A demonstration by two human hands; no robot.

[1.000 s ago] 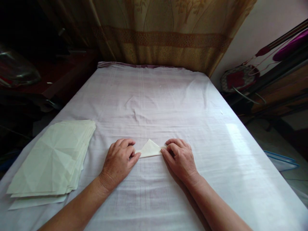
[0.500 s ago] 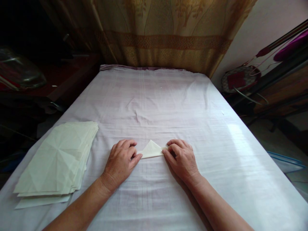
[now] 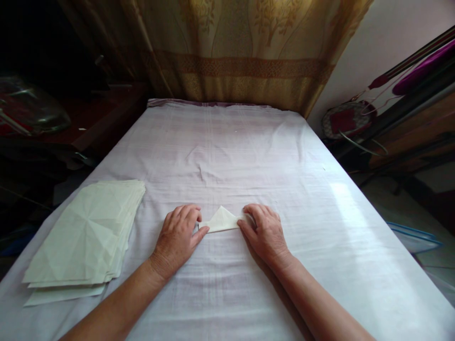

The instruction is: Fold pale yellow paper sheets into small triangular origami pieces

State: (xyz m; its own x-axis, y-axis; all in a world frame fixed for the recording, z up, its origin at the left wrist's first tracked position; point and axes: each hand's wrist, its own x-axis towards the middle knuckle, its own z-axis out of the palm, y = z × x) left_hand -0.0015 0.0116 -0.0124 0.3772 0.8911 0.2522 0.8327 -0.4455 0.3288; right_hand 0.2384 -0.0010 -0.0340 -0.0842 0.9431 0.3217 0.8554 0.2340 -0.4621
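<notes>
A small cream paper folded into a triangle [image 3: 222, 220] lies on the white cloth-covered surface [image 3: 249, 156], its point facing away from me. My left hand [image 3: 177, 239] rests at the paper's left corner, fingers curled and thumb pinching that end. At the right corner my right hand [image 3: 266, 233] pinches the other end between thumb and bent fingers. Both hands press down on the cloth.
A stack of creased cream paper sheets [image 3: 85, 237] lies at the left edge of the cloth. A patterned gold curtain [image 3: 234, 52] hangs at the far end. Dark furniture stands on the left; wooden furniture and a round object [image 3: 346, 121] on the right.
The hands and folded paper stay nearly in place; the view has shifted slightly. The right fingers have closed a little more over the paper's right corner.
</notes>
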